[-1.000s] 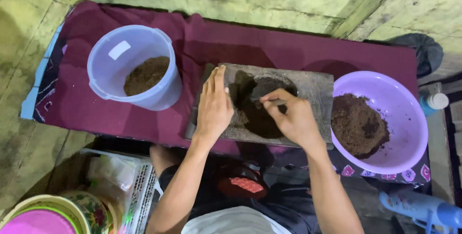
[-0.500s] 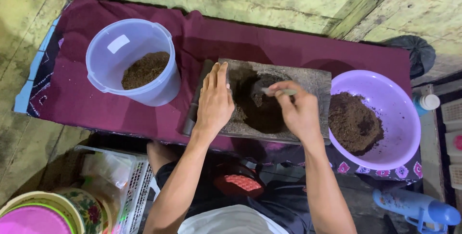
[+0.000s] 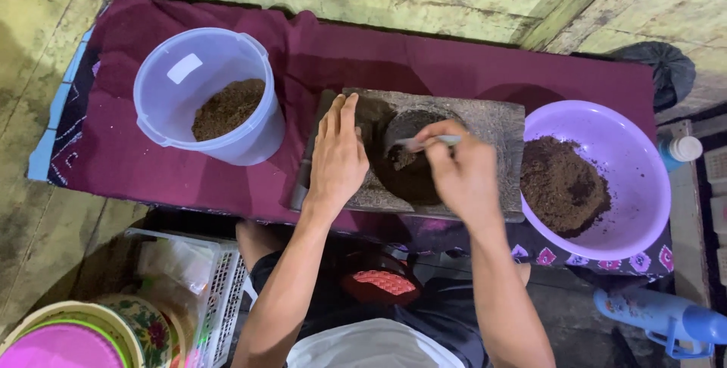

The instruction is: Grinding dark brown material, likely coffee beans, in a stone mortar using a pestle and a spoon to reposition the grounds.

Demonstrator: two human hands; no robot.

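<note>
We press our left hand flat on the stone slab, heavy and steady on the counter, while our right hand grips a light, stiff spoon by its handle over the slab's crumbly dark paste.

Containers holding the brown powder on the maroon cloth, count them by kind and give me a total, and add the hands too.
Clear plastic bucket: 1
Purple plastic basin: 1
Grey stone slab with hollow: 1
Total containers: 3
Hands: 2, left hand flat on the slab, right hand holding a pale spoon-like tool over the hollow.
</note>
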